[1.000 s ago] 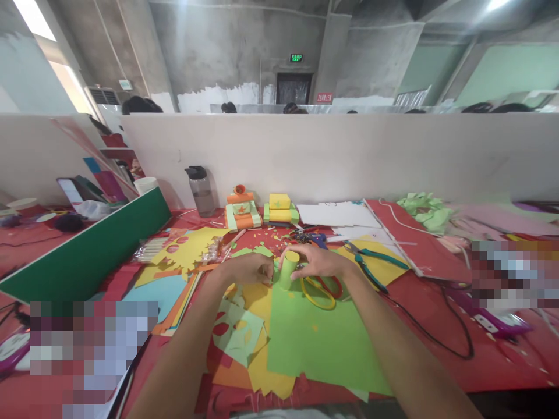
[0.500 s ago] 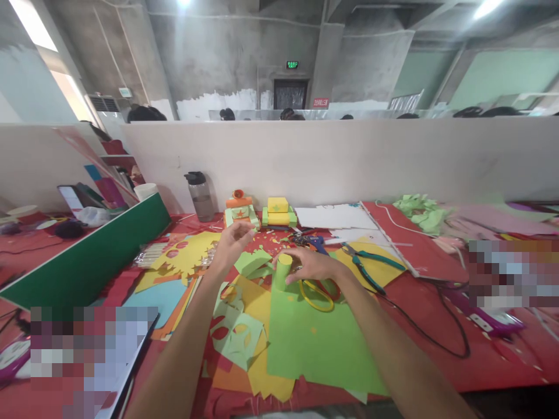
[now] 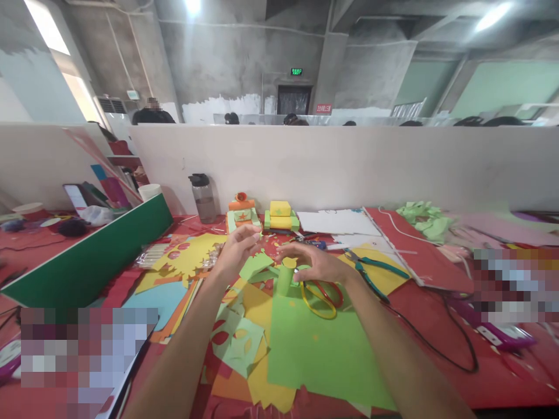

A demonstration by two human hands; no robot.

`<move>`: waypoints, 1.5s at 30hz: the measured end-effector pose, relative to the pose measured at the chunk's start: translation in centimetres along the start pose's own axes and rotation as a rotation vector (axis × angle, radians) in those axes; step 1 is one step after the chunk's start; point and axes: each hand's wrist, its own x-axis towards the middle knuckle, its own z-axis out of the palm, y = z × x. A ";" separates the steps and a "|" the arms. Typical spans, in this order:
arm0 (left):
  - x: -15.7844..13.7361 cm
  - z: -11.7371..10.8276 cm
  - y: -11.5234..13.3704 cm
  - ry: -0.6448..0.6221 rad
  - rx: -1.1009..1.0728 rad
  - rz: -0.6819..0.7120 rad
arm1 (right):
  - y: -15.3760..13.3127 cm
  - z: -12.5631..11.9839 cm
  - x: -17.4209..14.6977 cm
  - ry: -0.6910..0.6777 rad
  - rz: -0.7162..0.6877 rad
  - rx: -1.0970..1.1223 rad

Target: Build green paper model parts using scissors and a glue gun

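My left hand (image 3: 239, 251) is raised over the paper scraps, its thumb and fingertips pinched together. A tiny light-green bit seems to show at those fingertips, too small to make out. My right hand (image 3: 322, 265) is curved beside a green paper tube (image 3: 285, 280) with a yellow top, its thumb and fingers apart. The tube stands upright on a large green sheet (image 3: 323, 355). Below my right hand lie scissors with yellow and red handles (image 3: 321, 305), their blades hidden.
Two paper models, an orange-and-green one (image 3: 243, 214) and a yellow-and-green one (image 3: 282, 216), stand behind my hands. A bottle (image 3: 203, 201) is at the back left. Teal-handled pliers (image 3: 375, 273) lie right. Cut sheets (image 3: 238, 337) cover the red table; a green board (image 3: 100, 250) stands left.
My right thumb has drawn back from the tube, and the fingers have spread a little. My left hand stays pinched in much the same place. The whole view has shifted slightly.
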 end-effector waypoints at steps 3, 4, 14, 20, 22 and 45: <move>-0.6 0.7 0.0 -0.139 -0.148 -0.078 | 0.3 0.4 0.3 -0.009 -0.004 -0.059; -0.8 0.9 0.1 -0.191 -0.161 -0.110 | 0.5 0.4 0.4 0.003 0.003 -0.071; -1.6 -0.5 2.0 -0.711 0.373 -0.419 | 0.9 -0.3 0.4 0.376 -0.002 0.113; -0.7 -1.8 0.7 -0.669 0.627 -0.422 | 2.0 -2.0 0.2 0.710 -0.124 0.254; -0.3 -2.3 0.2 -0.574 0.639 -0.346 | 2.0 -2.2 0.0 0.743 -0.139 0.238; 0.6 -0.4 -1.4 -0.116 0.436 0.013 | 0.1 1.4 1.1 0.072 0.008 -0.077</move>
